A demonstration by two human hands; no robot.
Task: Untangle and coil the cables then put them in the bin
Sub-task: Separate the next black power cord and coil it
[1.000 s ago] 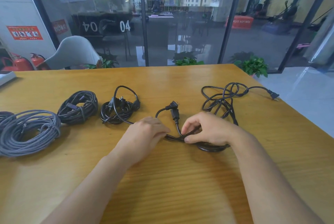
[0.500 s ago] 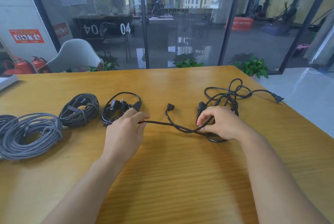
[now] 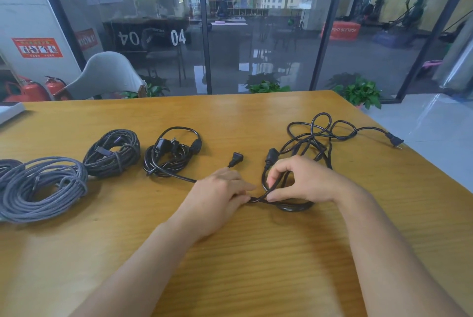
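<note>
A tangled black power cable (image 3: 311, 134) sprawls on the wooden table (image 3: 256, 252) at centre right. One of its plugs (image 3: 394, 140) lies near the right edge, and another plug (image 3: 236, 159) lies just beyond my left hand. My left hand (image 3: 220, 195) pinches a strand of this cable at the table surface. My right hand (image 3: 304, 179) grips loops of the same cable right beside it, a connector (image 3: 271, 155) sticking up behind its fingers. No bin shows in the head view.
Three coiled bundles lie in a row at left: a black power cable (image 3: 171, 154), a dark braided cable (image 3: 112, 151) and a large grey braided cable (image 3: 42, 186). A white object (image 3: 9, 110) sits at the far left edge. Glass walls and a chair stand behind the table.
My left hand has come back from the left toward my right hand, and both now meet on the cable. The loose plug has shifted slightly.
</note>
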